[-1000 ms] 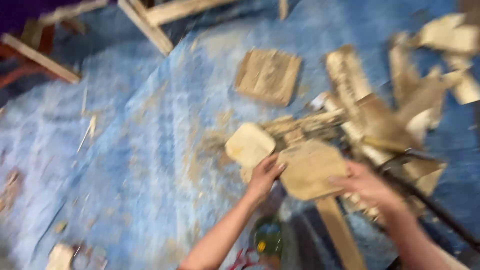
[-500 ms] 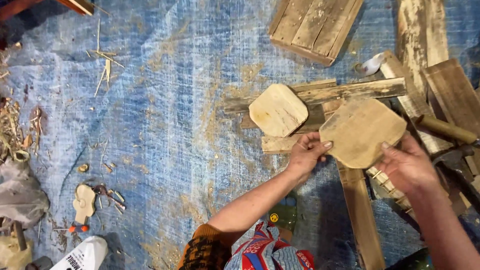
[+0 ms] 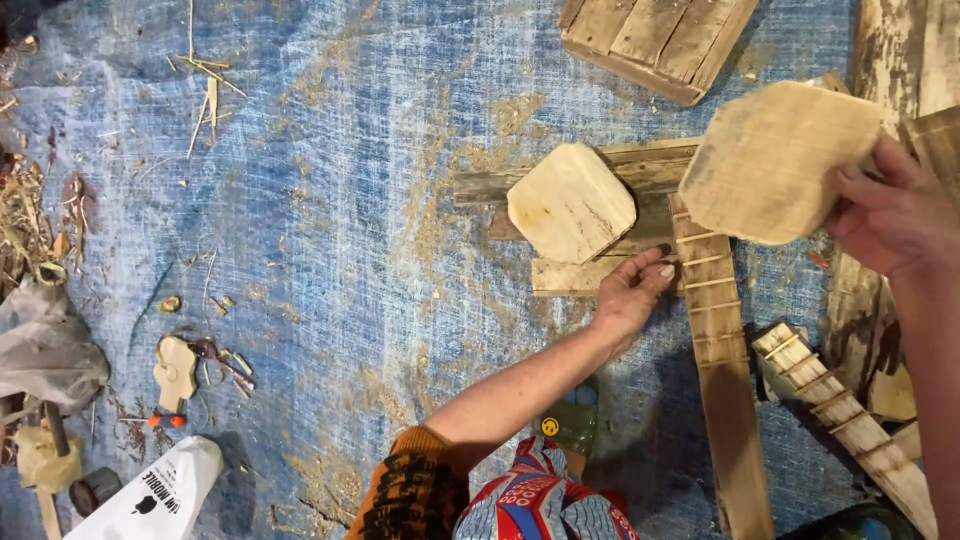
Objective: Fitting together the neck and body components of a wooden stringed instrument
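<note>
Gripping a rounded wooden panel [image 3: 775, 160], the right hand [image 3: 895, 215] had fingers curled over the panel's right edge, holding it clear of the blue tarp [image 3: 330, 200] and above the top end of a long plank [image 3: 722, 370]. Left hand [image 3: 630, 295] was loosely open, fingertips resting on a short slat [image 3: 565, 277], holding nothing. 2nd rounded panel [image 3: 570, 203] lay flat on crossed slats, just above-left of the left hand and near the held panel, not touching it. Slatted pallet piece [image 3: 655, 40] sat at top edge. Notched strip [image 3: 835, 410] lay right of the plank. Sawdust was scattered over the tarp. White plastic bag [image 3: 150, 495] and a small wooden cutout [image 3: 175, 370] sat lower left, well apart.
</note>
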